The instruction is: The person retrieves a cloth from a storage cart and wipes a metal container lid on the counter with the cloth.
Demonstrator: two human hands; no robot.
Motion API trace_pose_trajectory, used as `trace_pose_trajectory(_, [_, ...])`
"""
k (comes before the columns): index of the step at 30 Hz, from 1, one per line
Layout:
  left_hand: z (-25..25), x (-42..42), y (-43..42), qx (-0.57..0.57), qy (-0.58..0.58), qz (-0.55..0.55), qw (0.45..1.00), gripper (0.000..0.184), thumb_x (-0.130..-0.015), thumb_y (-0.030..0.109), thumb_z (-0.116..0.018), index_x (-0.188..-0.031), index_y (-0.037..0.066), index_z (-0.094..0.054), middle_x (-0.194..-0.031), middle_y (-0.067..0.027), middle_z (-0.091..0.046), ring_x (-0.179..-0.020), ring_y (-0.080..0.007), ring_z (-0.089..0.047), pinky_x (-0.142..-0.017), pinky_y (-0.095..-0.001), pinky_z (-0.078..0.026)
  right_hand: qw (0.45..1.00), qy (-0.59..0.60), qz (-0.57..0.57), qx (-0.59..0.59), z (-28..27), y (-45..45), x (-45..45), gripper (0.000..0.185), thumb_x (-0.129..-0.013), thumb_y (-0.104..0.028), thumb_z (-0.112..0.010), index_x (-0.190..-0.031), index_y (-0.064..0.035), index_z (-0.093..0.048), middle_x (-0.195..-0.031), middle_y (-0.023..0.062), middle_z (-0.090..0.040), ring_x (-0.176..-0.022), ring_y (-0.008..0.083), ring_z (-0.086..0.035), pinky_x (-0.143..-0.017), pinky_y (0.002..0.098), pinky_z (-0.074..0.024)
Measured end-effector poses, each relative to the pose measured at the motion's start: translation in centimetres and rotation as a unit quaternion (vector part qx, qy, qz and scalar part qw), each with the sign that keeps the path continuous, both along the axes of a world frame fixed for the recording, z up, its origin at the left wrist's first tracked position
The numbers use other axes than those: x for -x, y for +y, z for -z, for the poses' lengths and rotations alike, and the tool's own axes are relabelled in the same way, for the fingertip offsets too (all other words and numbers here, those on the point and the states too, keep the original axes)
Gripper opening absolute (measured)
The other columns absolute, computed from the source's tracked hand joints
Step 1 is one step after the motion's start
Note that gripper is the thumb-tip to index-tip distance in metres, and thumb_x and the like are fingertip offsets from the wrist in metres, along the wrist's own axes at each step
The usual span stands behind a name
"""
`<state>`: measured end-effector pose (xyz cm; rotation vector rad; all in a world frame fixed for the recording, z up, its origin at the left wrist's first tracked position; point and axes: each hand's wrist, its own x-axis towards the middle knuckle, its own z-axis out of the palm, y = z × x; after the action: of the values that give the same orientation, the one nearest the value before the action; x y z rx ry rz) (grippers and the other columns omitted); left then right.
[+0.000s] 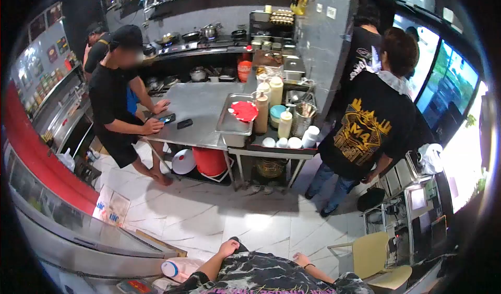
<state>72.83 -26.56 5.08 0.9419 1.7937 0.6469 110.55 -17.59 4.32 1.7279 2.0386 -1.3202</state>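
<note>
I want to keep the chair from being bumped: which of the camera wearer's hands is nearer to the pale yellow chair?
Right. The right hand is left of the pale yellow chair in the picture, not touching it; the left hand is farther left.

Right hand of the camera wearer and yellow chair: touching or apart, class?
Apart. The head view shows tiled floor between the right hand and the yellow chair, with no contact.

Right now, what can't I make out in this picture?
All in the head view:
Dark thing beside the left hand: too small to identify.
Wearer's shirt: print cut off by the bottom edge.
Lit phone: screen too small to read.
Black pan: contents too small.
</note>
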Motion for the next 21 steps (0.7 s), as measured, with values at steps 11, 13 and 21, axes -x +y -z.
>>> trace_pose_trajectory(11, [2.1, 7.9, 1.8, 0.030, 0.007, -0.024, 0.999, 0.021, -0.080, 0.025, -0.058, -0.089, 0.008, -0.065, -0.080, -0.0078, -0.067, -0.078, -0.0201, -0.064, -0.070, -0.0327, -0.048, 0.990, -0.141, 0.032, -0.001, 0.5, 5.1, 2.9, 0.022, -0.073, -0.025, -0.054, -0.089, -0.0126, -0.064, -0.080, 0.0136, -0.066, -0.078, 0.0268, -0.064, -0.072, 0.0385, -0.0498])
trace_pose_trajectory(13, [3.1, 10.9, 2.3, 0.036, -0.001, -0.021, 0.999, 0.022, -0.080, 0.026, -0.058, -0.087, 0.006, -0.065, -0.078, -0.0075, -0.067, -0.074, -0.0181, -0.064, -0.069, -0.0313, -0.048, 0.988, -0.151, 0.001, -0.008, -0.7, 6.9, 6.1, 0.025, -0.073, -0.024, -0.055, -0.093, -0.0116, -0.063, -0.089, 0.0161, -0.065, -0.089, 0.0296, -0.062, -0.078, 0.0399, -0.0485])
trace_pose_trajectory(21, [1.7, 23.0, 4.3, 0.097, -0.166, -0.133, 0.972, 0.015, -0.078, 0.011, -0.060, -0.090, 0.002, -0.060, -0.071, -0.0078, -0.063, -0.064, -0.0146, -0.062, -0.057, -0.0258, -0.049, 0.987, 0.139, 0.065, 0.044, -6.2, 15.5, 26.2, 0.021, -0.083, -0.019, -0.054, -0.101, -0.0068, -0.058, -0.083, 0.0074, -0.062, -0.071, 0.0171, -0.059, -0.061, 0.0300, -0.0478])
